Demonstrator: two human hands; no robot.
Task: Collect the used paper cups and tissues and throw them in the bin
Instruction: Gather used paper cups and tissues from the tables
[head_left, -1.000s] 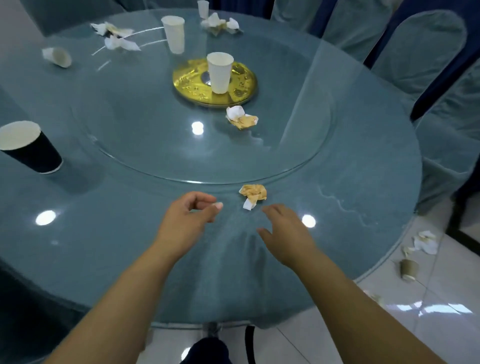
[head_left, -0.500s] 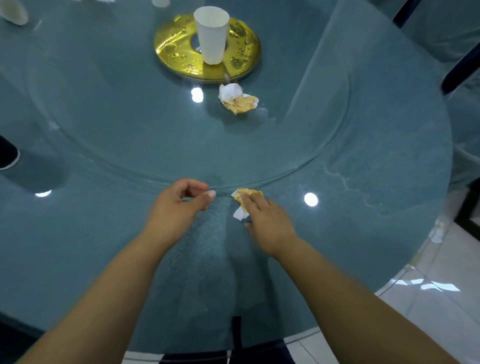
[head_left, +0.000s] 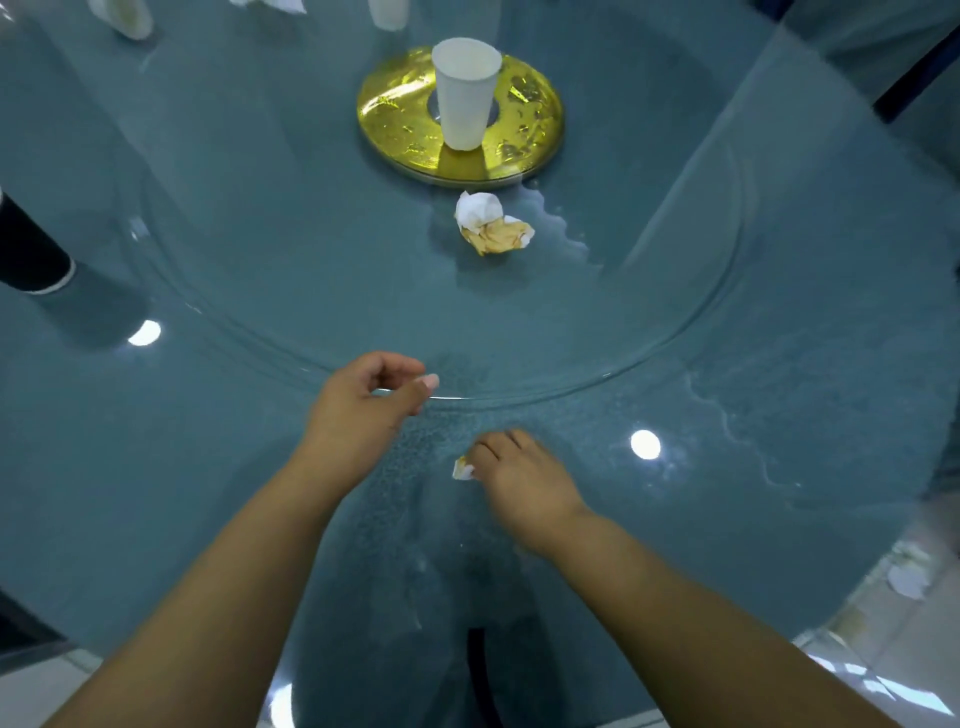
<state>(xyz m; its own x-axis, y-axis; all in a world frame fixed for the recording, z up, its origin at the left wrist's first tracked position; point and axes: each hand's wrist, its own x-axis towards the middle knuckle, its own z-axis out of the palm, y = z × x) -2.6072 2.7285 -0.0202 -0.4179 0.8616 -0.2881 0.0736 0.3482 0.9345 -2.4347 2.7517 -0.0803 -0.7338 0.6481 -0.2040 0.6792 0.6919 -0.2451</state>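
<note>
My right hand (head_left: 519, 478) is closed over a small stained tissue (head_left: 462, 469) on the glass table; only a white-yellow corner shows at its fingertips. My left hand (head_left: 363, 405) hovers beside it, fingers loosely curled, holding nothing. A second crumpled tissue (head_left: 491, 223), white and yellow-brown, lies on the glass turntable. Behind it a white paper cup (head_left: 465, 93) stands upright on the gold hub (head_left: 530, 135). A black paper cup (head_left: 28, 254) stands at the left edge. More white cups (head_left: 127, 15) and tissues sit cut off at the top.
The round glass table (head_left: 779, 415) over blue cloth has a raised turntable rim (head_left: 519, 392) just beyond my hands. A liquid spill (head_left: 561, 228) lies right of the far tissue. A crumpled tissue (head_left: 906, 577) lies on the tiled floor at the right.
My right hand reached forward, covered the near tissue, closed on it and drew it back toward me. The view moved closer over the table. My left hand stayed in place.
</note>
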